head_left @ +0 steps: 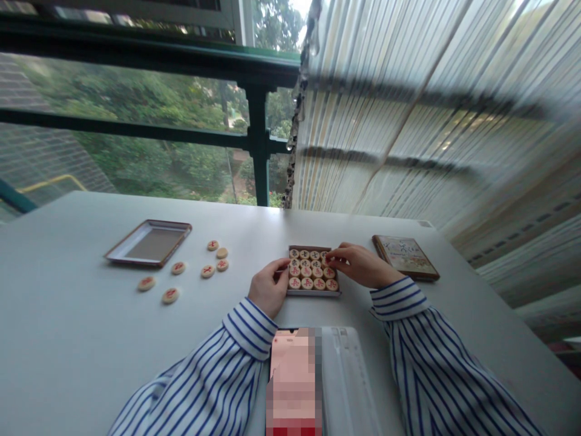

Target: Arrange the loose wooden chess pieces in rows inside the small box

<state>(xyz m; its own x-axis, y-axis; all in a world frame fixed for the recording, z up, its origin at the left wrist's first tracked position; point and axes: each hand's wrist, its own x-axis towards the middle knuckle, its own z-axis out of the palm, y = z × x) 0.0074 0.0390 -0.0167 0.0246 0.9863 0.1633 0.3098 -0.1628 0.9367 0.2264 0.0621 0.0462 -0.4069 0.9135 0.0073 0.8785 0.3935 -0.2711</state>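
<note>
A shallow box [313, 294] of round xiangqi pieces stands in front of me, the pieces set in rows with red and black characters facing up. My left hand [271, 286] is closed at the box's left side, thumb and fingertips on its edge. At the back right corner, my right hand [363, 264] has its fingers pinched on a xiangqi piece [324, 255], partly hidden by the fingertips. To the left lie several loose pieces [170, 295], most with red characters up and one [222, 253] with a plain face.
An upturned lid or tray [136, 264] lies at the far left of the white table [91, 339]. A flat printed case [406, 257] rests right of my right hand. Between my forearms are a lit phone [290, 369] and a white case-like object [347, 375].
</note>
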